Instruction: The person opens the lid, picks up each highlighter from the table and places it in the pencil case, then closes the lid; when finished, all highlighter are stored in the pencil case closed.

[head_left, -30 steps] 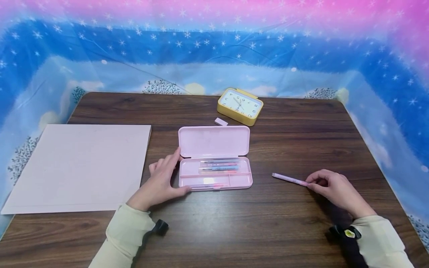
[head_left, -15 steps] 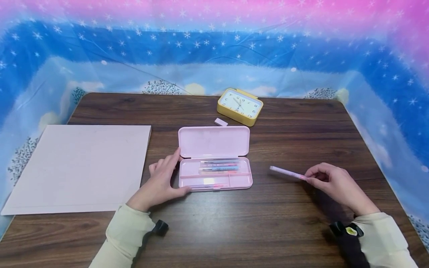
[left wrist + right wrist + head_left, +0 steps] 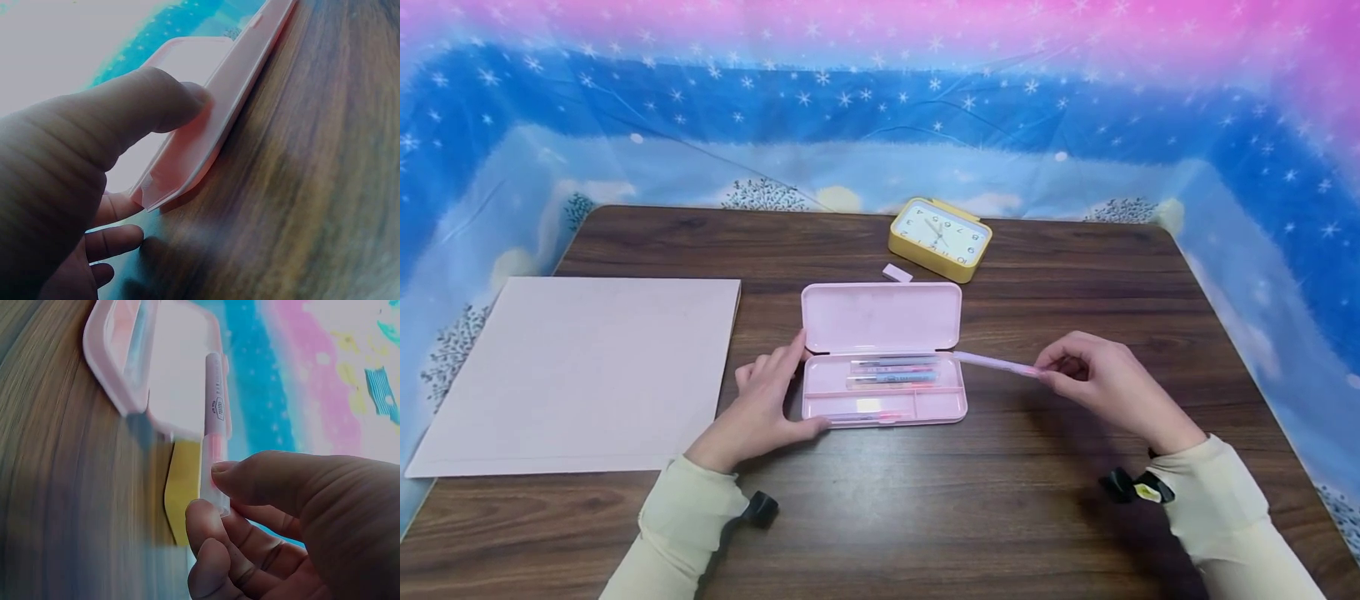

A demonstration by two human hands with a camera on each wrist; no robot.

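Note:
A pink pencil case (image 3: 882,317) lies with its lid raised on the table. My left hand (image 3: 763,408) grips its left end, thumb on the front side and a finger at the back corner. In the left wrist view, the thumb (image 3: 150,100) presses on the case's side wall (image 3: 206,131). My right hand (image 3: 1101,379) pinches a slim pink pen (image 3: 996,362) by its clear-capped end, between thumb and fingers. The pen is raised, its far end over the case's right back corner. Several pens (image 3: 891,377) lie in the back compartment, and another pen (image 3: 865,416) in the front one.
Behind the case lie a small pink eraser (image 3: 897,273) and a yellow alarm clock (image 3: 940,239). A large pale flat board (image 3: 580,375) covers the table's left side. A patterned cloth (image 3: 880,108) hangs around the back and sides.
My right hand has lifted the pen off the table and carried it left and away from me, to the case's right edge. My left hand stays on the case.

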